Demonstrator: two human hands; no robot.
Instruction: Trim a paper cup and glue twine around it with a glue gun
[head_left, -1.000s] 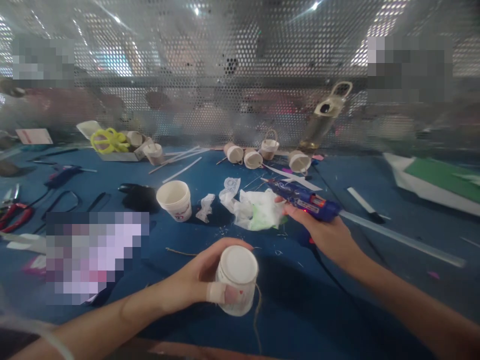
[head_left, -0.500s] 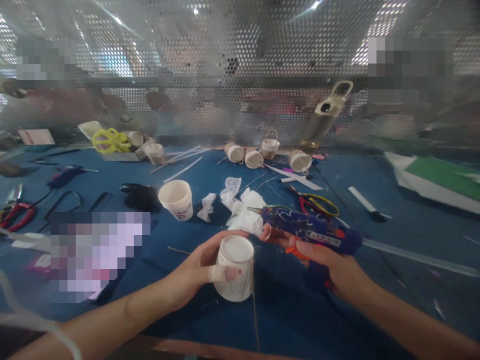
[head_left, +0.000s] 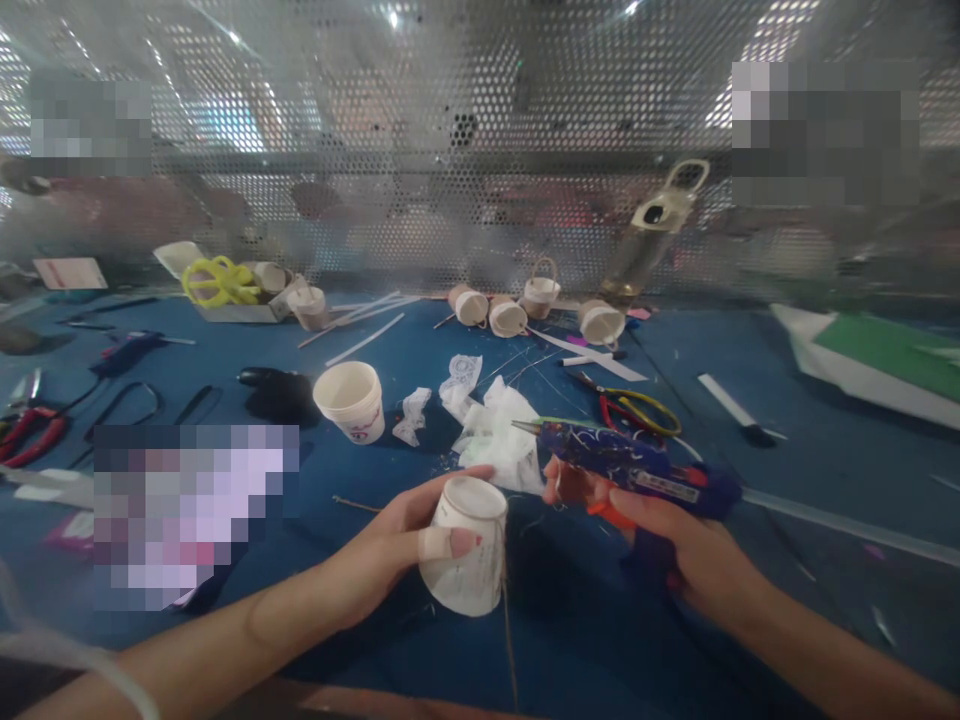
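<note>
Blue counter (head_left: 600,640), and near its front edge left fingers (head_left: 462,542) grip the upturned cup (head_left: 474,580), right fingers (head_left: 576,488) clasp the glue gun (head_left: 600,446), nozzle (head_left: 526,427) clear, loose twine (head_left: 511,650) suggesting unfinished work, while handled pots (head_left: 541,293) along the counter's back look done.

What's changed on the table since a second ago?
Your right hand brought the blue glue gun nearer you, uncovering pliers behind it; the crumpled white tissue shifted slightly left. Your left hand still holds the upside-down cup, and the open white cup beyond stayed put.
</note>
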